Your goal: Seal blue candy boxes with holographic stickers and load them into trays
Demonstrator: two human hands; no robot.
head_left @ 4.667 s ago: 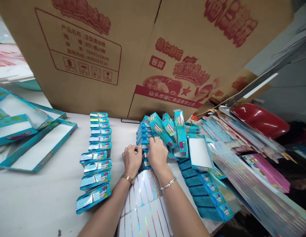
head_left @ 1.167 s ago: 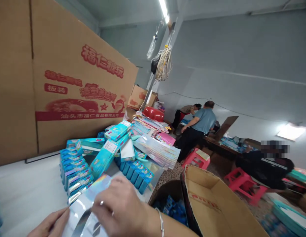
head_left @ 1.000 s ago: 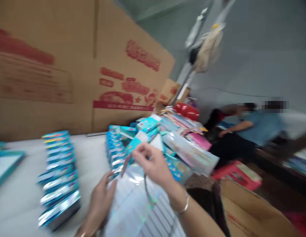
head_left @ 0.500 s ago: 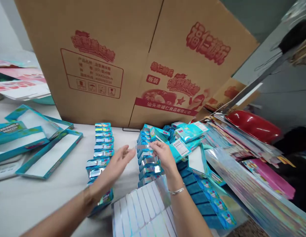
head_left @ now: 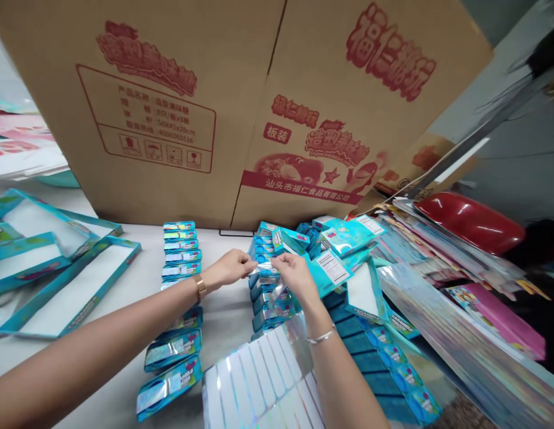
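My left hand [head_left: 229, 269] pinches the left end of a small, shiny strip, apparently a clear sticker [head_left: 264, 266]. The other end is between the thumb and finger of my right hand [head_left: 294, 275], so the strip stretches level between both hands. Right below it runs a row of small blue candy boxes [head_left: 271, 311], partly hidden by my hands. A second row of blue boxes [head_left: 173, 350] stands to the left, crossed by my left forearm. Under my right forearm lies a silvery sheet of long white stickers [head_left: 247, 381].
A large brown carton [head_left: 232, 137] stands behind the rows. Open blue trays [head_left: 75, 292] lie at the left. On the right are a heap of blue boxes [head_left: 343, 238], stacked shiny sheets [head_left: 460, 333], a red dish [head_left: 471, 221] and a pink box [head_left: 498, 322].
My left hand has moved right from beside the strip and closed on its left end. My right hand keeps hold of the other end. The view has shifted slightly.
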